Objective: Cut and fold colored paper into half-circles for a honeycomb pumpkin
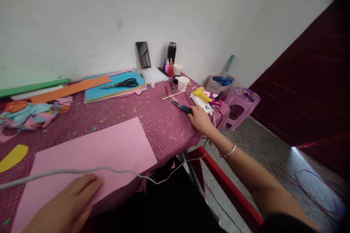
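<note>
My left hand (69, 200) lies on a large pink paper sheet (109, 142) near the table's front edge, fingers stretched out and flat. A white cable (109, 169) runs across the view above it. Toward the table's right end, my right hand (201, 118) has its fingers closed on the dark handles of a pair of scissors (182, 107), whose blades point left and away from me. Just beyond that hand are a white power strip (201, 104) and a yellow glue gun (201, 94). The handle loops are partly hidden by my fingers.
Black scissors (123, 83) lie on stacked coloured paper (94, 94) at the back. Paper cups (183, 83), small bottles (171, 68), a black flask (171, 51) and a phone (143, 54) stand near the wall. Crumpled scraps (32, 113) lie left; a purple stool (242, 102) stands right.
</note>
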`<state>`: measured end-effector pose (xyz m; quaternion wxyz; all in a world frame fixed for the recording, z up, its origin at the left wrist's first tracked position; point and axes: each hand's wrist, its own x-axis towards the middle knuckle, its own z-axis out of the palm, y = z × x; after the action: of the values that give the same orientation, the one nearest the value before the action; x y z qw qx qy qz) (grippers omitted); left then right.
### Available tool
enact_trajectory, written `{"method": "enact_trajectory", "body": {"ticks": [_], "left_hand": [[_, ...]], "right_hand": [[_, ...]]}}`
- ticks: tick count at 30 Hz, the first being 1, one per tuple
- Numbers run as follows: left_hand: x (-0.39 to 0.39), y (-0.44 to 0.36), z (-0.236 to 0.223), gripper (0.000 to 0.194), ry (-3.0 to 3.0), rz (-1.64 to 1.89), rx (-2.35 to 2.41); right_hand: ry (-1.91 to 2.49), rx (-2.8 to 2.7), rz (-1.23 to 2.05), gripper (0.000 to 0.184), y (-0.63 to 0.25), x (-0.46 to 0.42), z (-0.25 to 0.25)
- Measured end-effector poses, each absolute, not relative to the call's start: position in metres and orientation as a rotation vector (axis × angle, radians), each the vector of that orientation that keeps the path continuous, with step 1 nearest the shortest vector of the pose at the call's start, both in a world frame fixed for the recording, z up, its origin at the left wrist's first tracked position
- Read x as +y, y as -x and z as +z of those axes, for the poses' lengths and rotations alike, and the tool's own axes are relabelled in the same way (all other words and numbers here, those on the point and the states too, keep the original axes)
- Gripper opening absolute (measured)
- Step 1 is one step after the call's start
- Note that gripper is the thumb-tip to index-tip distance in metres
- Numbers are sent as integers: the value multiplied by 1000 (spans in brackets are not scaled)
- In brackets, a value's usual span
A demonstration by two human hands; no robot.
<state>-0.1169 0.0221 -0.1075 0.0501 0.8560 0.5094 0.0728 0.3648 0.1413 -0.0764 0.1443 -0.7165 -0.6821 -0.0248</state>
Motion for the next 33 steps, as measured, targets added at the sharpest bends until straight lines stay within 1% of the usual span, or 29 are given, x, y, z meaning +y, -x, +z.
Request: {"method": "enact_trajectory", "body": {"ticks": [3,5,6,8,9,10,11,12,14,15,16,17,19,20,22,25,28,30,33], "left_hand": [[25,103,-86,36,-2594,143,1435],[28,90,-70,37,-2523,22,1406],[29,82,-63,38,-2510,5,1402],[29,67,-53,39,-2476,-18,1410],[28,59,-49,38,-2465,-18,1404],[27,52,-45,38,-2455,-13,1390],[25,45,-41,37,-2451,0,1365],[23,40,-39,37,-2450,20,1336],[19,36,-35,34,-2452,73,1277],[17,39,-34,32,-2443,105,1271],[15,45,-34,31,-2425,138,1287],[13,55,-35,34,-2395,167,1323],[8,80,-39,47,-2288,231,1437],[6,94,-41,50,-2206,263,1490],[2,116,-42,46,-1991,340,1527],[3,129,-40,30,-1666,459,1513],[8,127,-43,31,-1434,695,1681],[12,123,-50,37,-1258,886,1778],[17,120,-61,52,-1045,1111,1739]], "right_hand": [[2031,-1980,-66,43,-354,136,-72],[1822,-2119,45,55,-337,124,-62],[1614,-2239,190,63,-327,115,-56],[1162,-2502,597,80,-306,98,-43],[1009,-2570,756,86,-297,92,-38],[914,-2592,847,87,-288,87,-36],[845,-2597,901,82,-280,85,-36],[801,-2578,923,71,-274,85,-39],[755,-2454,943,34,-265,90,-51],[754,-2363,975,18,-261,94,-58],[776,-2259,1021,13,-259,98,-65],[817,-2167,1072,14,-257,101,-72],[919,-2036,1143,16,-255,105,-83],[971,-1996,1157,18,-254,105,-86],[1064,-1917,1155,21,-250,106,-90],[1168,-1803,1143,25,-241,109,-89],[1270,-1766,1088,29,-231,115,-85],[1345,-1775,1034,30,-227,121,-85],[1446,-1812,967,33,-225,129,-85]]}}
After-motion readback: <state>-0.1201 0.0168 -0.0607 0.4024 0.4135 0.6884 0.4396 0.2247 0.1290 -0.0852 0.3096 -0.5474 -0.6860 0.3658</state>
